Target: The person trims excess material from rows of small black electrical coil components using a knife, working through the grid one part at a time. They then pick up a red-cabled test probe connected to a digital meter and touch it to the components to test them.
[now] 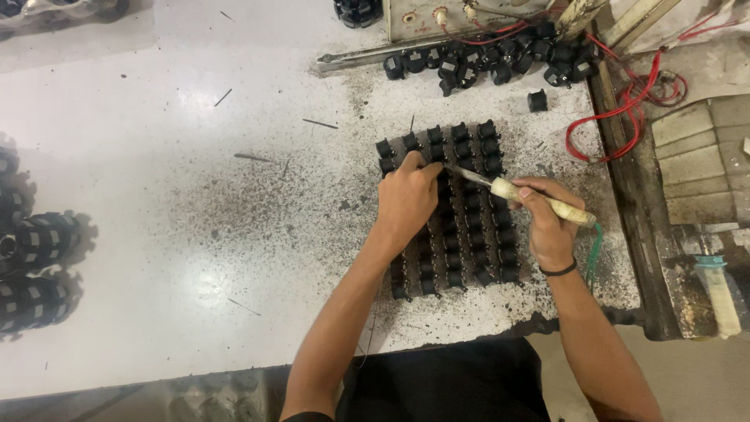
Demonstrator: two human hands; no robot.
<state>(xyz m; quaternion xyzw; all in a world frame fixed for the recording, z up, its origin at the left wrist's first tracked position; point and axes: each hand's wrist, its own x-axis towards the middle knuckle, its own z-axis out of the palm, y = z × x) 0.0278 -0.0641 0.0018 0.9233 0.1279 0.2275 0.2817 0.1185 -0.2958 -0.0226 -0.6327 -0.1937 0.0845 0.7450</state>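
White speckled worktable, cluttered edges.

Your left hand is curled in a loose fist, knuckles up. Your right hand pinches closed, both forearms angling inward.

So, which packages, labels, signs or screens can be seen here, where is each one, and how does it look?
Clear plastic bag: top left corner of the white table, crumpled and shiny, contents unclear.
Beige panel: top centre behind the loose black parts, flat and rectangular, with small round terminals and red wires; not a screen.
No labels, signs or screens are visible.
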